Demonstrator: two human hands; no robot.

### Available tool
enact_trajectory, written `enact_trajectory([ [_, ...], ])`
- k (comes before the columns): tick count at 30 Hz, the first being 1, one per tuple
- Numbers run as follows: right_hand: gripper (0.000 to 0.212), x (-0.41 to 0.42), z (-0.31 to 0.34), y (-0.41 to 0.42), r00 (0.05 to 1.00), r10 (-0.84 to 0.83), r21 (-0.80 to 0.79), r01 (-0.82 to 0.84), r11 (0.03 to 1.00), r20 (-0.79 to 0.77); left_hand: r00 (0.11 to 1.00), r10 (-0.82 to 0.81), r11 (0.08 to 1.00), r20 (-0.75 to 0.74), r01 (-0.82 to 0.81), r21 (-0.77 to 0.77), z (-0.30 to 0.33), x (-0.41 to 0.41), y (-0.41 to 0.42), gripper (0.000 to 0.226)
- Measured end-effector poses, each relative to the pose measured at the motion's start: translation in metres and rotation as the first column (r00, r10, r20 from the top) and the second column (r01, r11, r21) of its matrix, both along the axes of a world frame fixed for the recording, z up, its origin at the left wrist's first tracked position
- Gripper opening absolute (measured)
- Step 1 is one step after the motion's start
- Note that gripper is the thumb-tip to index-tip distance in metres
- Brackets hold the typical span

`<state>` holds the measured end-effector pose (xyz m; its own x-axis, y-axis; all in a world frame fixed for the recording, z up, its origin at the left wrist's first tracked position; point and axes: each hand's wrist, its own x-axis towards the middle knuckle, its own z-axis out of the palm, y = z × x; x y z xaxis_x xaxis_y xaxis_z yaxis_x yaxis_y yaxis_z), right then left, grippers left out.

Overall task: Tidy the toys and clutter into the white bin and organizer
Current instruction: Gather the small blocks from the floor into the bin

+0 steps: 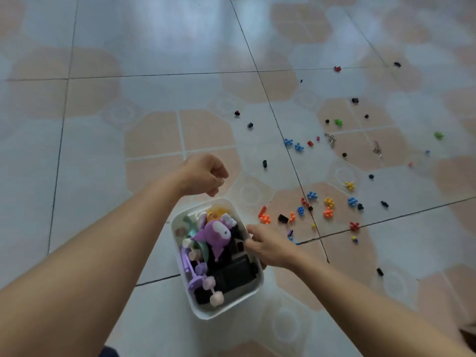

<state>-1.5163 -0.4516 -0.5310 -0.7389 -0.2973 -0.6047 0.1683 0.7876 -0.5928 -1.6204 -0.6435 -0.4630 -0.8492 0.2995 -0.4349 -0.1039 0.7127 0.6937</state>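
We have our right hand (270,247) clamped on the right-hand rim of the white bin (203,311), fingers curled over the edge, steadying or carrying it; whether the bin rests on the tiled floor (128,60) or hangs just above it we cannot tell. Our left hand (203,176) hovers just past the far end of the bin with the fingers loosely curled; we cannot tell whether it has anything pinched inside.

The bin is already well filled: a purple plush figure (216,235) sits on top, with a lilac toy of knobbed rods (198,274) along the left wall and black blocks (231,274) toward the near end. So the larger toys look dealt with.

What is left, we judge, is the scatter to the right: small interlocking pieces in orange (265,219), blue (312,195) and black, spreading well away, plus a metal keyring (331,139). No organizer is in view.
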Motion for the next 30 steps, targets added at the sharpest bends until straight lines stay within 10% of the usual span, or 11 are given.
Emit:
enact_trajectory([
  [11,0.022,-0.133,0.007,0.038,0.937,-0.311,-0.159,0.286,0.945,-0.159,0.751,0.44,0.88,-0.492,-0.469,0.071,-0.051,-0.026,-0.008,0.029],
  [21,0.027,-0.184,-0.016,0.027,0.905,-0.39,-0.107,0.376,0.92,-0.172,0.937,0.1,0.939,-0.336,-0.2,-0.28,-0.135,-0.013,-0.01,0.056],
  [30,0.029,-0.077,-0.042,0.06,0.776,-0.132,-0.011,0.159,0.987,-0.617,0.902,0.054,0.963,-0.427,-0.161,-0.218,-0.145,0.104,0.028,0.04],
])
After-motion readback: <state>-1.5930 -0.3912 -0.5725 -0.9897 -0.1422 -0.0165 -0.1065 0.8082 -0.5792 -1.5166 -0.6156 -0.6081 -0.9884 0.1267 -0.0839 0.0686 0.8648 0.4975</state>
